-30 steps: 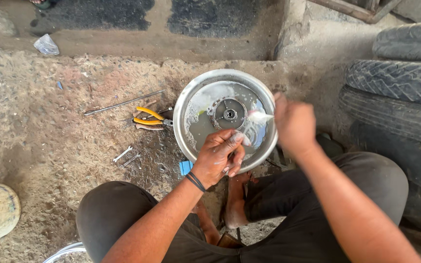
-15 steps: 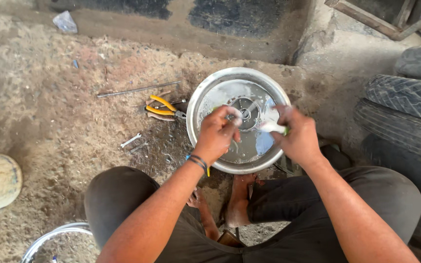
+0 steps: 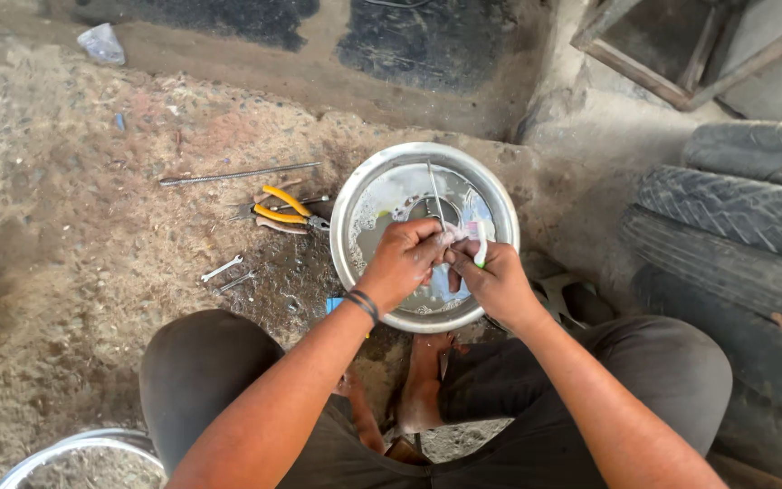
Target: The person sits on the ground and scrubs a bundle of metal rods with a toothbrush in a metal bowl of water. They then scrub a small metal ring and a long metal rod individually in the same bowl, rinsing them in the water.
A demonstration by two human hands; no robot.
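Head cam: left hand [image 3: 402, 263] & right hand [image 3: 498, 279] meet over a shiny wheel rim [image 3: 355, 195] on the dirt floor, both grips pinched narrow on a small whitish piece [image 3: 455, 235], steadying it centre-hub. Yellow-handled pliers [image 3: 284, 210] lie left of the grip.

A crumpled clear plastic packet [image 3: 101, 43] is lying on the ground, far up-left of the hands [image 3: 450, 267]; no labels, signs, screens.
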